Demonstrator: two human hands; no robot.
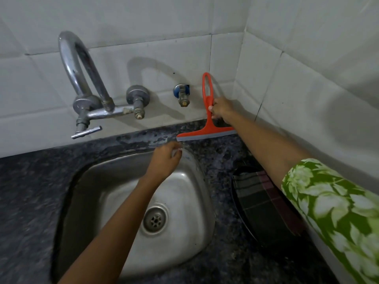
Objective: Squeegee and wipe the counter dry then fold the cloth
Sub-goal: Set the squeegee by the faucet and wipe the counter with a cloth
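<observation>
Right hand (220,108) grasps orange plastic squeegee (207,119) | left hand (166,160) loosely curled, empty | speckled counter (217,152) wet

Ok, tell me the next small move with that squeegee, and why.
Probably pull the orange squeegee toward the sink. The right hand grips its handle, its blade rests on the wet counter by the back wall, and the sink rim lies just in front, so water would drain there.
</observation>
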